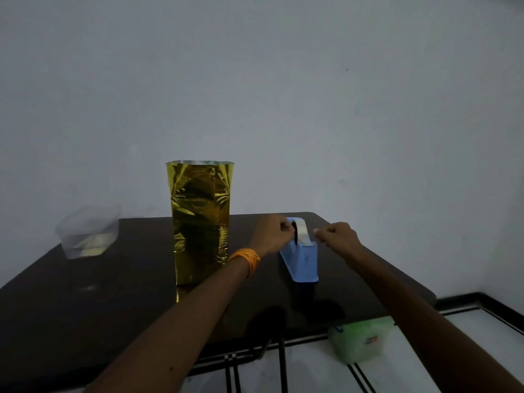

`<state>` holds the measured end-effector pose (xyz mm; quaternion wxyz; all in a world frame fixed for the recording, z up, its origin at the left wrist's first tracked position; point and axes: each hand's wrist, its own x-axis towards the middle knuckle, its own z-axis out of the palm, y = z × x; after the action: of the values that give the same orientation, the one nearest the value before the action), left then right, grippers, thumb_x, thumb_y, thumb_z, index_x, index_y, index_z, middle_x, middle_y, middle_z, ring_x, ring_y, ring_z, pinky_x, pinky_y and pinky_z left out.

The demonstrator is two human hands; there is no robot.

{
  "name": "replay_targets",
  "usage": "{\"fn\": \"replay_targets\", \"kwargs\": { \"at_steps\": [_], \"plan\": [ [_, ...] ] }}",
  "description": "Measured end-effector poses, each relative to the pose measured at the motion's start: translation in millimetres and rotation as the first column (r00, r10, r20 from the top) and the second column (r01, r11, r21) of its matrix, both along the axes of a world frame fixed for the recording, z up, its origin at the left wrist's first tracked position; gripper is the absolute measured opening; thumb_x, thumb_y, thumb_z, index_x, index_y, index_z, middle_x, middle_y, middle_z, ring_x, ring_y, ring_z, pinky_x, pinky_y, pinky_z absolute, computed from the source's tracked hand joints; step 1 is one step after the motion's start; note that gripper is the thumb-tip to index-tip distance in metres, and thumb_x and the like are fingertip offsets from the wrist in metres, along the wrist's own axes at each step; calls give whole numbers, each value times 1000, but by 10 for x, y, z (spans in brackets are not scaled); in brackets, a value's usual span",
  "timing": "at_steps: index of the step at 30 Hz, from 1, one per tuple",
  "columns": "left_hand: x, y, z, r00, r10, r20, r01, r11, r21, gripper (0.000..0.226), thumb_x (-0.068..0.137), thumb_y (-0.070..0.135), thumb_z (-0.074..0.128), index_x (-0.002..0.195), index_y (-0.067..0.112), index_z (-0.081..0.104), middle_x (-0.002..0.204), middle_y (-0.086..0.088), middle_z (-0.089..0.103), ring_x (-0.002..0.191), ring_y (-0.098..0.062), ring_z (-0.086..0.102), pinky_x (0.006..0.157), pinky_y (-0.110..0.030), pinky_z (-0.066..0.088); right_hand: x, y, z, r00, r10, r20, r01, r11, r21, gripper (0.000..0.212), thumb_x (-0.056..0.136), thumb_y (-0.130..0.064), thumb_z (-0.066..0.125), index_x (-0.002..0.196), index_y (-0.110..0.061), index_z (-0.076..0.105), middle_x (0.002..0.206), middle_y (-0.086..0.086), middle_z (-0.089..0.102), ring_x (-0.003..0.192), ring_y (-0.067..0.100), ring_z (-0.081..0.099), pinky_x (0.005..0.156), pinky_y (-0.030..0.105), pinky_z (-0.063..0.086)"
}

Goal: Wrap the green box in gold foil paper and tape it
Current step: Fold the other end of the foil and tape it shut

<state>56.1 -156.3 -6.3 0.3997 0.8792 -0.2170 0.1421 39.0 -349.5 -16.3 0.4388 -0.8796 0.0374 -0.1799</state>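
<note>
Two bare forearms reached up from the bottom edge of my feed, one from the lower left and one from the lower right. Scanning from the left, I counted one clear plastic tub (88, 231) at the far-left edge of the dark table (85, 307). Left of centre stood one tall package of gold foil paper (201, 222), upright on the table, creased and mirror-bright, its top rim open. The green box was covered and I could not see it. Right of it, the left hand (273, 235), with orange bangles (246, 259) on the wrist, curled its fingers around the tape roll (301, 232) on the single blue dispenser (303, 260). Just right of the roll, the right hand (338, 238) pinched thumb and forefinger together; I could not tell whether tape sat between them. One green tub (360, 341) lay on the floor, lower right.
</note>
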Motion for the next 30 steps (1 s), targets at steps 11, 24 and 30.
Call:
{"fn": "replay_targets", "kwargs": {
  "at_steps": [11,24,30],
  "plan": [
    [173,-155,-439,996,-56,-75,66,987,144,40,73,43,82,74,5,69,79,-11,69,71,-24,61,61,-37,44,-61,172,-56,973,105,-205,-8,905,425,11,89,-12,69,84,-3,65,72,6,60,55,12,48,43,19,34],
    [166,-187,-526,999,-42,-18,44,995,85,41,74,45,81,85,7,71,85,-9,71,76,-22,65,66,-39,52,123,232,-73,988,-5,-157,68,916,396,14,80,-11,80,75,-2,71,87,17,73,73,26,67,61,34,57],
    [142,-168,-537,998,-47,-31,49,996,74,44,76,47,79,99,11,71,95,-8,71,83,-21,66,67,-32,51,135,315,75,994,-72,-81,94,946,310,15,82,-14,78,81,0,74,85,14,72,67,17,62,56,26,47]
  ]
}}
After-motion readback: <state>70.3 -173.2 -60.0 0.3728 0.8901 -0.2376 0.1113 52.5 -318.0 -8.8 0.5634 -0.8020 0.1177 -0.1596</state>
